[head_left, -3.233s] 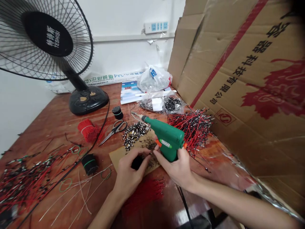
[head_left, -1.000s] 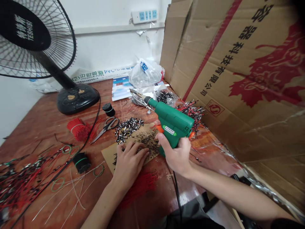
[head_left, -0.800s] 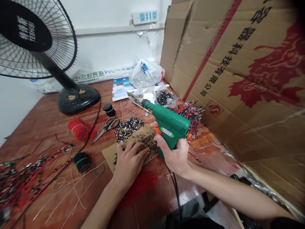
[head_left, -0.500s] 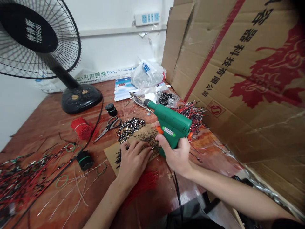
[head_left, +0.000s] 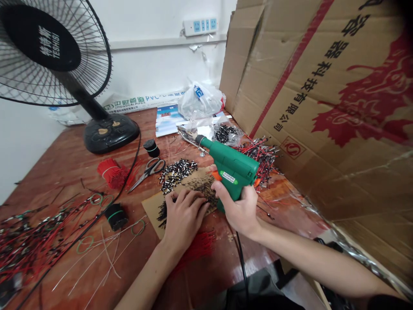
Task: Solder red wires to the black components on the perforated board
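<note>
My right hand (head_left: 239, 209) grips the handle of a green soldering gun (head_left: 230, 165), whose metal tip points up and to the left. My left hand (head_left: 183, 215) lies palm down on a brown cardboard pad (head_left: 151, 208) strewn with small black bits, fingers stretched forward and slightly curled over them. Whether the fingers pinch anything is hidden. A heap of small silver and black parts (head_left: 177, 169) lies just beyond the pad. Loose red wires (head_left: 200, 243) lie under my left wrist.
A black table fan (head_left: 106, 133) stands at the back left. Scissors (head_left: 149, 167), a red wire bundle (head_left: 111, 172), a black bundle (head_left: 116, 215) and wired parts (head_left: 29, 241) lie left. Large cardboard boxes (head_left: 322, 99) wall the right. More red-wired parts (head_left: 261, 157) and plastic bags (head_left: 201, 101) lie behind.
My left hand went from pinching at the pad to lying flat on it, then shifted slightly right. My right hand lifted the soldering gun, tip raised, and holds it nearly still.
</note>
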{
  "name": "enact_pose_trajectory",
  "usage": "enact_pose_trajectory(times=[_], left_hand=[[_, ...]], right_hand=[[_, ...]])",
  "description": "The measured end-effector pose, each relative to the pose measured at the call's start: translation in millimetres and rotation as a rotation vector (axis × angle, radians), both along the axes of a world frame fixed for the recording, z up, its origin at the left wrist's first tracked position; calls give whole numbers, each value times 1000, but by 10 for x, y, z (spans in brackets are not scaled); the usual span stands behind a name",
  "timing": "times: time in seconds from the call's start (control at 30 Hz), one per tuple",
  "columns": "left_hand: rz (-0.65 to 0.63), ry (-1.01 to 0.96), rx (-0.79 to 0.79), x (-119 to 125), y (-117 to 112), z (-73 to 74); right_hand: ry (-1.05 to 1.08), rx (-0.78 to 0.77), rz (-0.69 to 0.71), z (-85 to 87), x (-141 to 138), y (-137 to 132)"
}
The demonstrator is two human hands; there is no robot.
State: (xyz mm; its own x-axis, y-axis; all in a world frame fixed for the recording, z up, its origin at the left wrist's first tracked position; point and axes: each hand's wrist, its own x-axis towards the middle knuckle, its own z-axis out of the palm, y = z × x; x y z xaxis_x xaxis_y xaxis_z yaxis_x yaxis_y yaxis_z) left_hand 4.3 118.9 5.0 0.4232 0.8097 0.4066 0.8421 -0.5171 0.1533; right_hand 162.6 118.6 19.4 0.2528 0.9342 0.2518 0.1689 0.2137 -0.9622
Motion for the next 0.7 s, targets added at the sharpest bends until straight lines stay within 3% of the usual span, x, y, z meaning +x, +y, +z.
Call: enact_pose_trajectory(times=[0.27, 0.37, 0.53, 0.7], left_hand=[[18, 6, -41, 14, -10, 8], [20, 15, -74, -134, 38, 118], [-59, 129, -317, -535, 70, 369], [8, 256, -370, -573, 36, 372]], right_hand=[[-4, 20, 26, 6, 2, 7], [0, 28, 34, -3, 9, 14], [28, 25, 40, -12, 6, 34], [60, 4, 89, 38, -5, 42]])
